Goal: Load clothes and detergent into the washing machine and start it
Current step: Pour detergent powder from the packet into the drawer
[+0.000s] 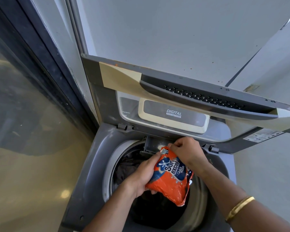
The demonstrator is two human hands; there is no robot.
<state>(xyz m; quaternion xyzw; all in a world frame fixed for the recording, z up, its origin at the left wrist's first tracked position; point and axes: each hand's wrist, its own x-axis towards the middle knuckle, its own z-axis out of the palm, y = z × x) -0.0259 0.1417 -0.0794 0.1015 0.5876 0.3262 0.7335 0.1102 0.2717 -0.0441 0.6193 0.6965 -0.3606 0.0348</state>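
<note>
An orange and blue detergent packet (170, 178) is held tilted over the open grey top-load washing machine (90, 164). My left hand (141, 174) grips the packet's lower body from the left. My right hand (186, 151) pinches its top corner beside the detergent drawer (152, 144), where white powder (160, 145) lies. Dark clothes (127, 166) fill the drum under the packet. The lid (174, 91) stands raised at the back.
A glass sliding door with a dark frame (45, 67) runs along the left. Grey walls (174, 30) close in behind and to the right. The control panel (173, 114) sits behind the drawer under the raised lid.
</note>
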